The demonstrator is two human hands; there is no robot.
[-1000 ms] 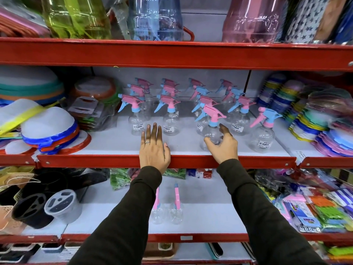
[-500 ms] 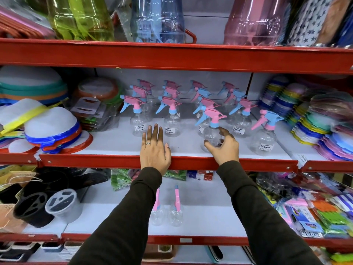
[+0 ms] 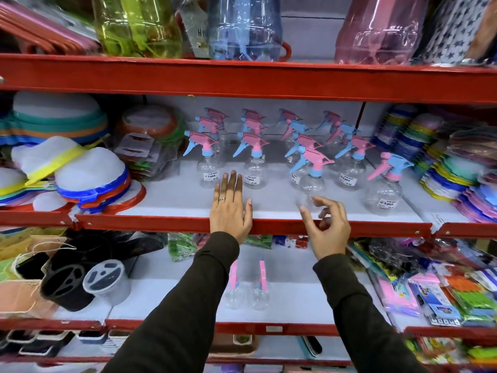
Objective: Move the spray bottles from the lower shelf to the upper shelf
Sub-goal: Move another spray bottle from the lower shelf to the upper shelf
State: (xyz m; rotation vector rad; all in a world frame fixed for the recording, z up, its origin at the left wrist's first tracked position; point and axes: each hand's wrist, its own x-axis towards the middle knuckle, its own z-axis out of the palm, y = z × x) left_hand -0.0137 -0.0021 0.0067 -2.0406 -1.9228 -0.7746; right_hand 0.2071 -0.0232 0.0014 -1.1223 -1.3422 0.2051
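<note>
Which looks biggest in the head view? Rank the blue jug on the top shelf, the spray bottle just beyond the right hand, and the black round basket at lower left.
1. Blue jug, cropped by the frame, still largest.
2. Black round basket.
3. Spray bottle.

The basket sits nearer the camera, so ranks two and three are uncertain.

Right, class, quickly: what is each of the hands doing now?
Left hand: open, flat on the upper shelf, holding nothing.
Right hand: open, fingers loosely curled, holding nothing, just short of a spray bottle.

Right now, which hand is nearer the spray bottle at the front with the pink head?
Right. The right hand is open just below that spray bottle, not gripping it; the left hand lies flat on the shelf edge, further left.
</note>
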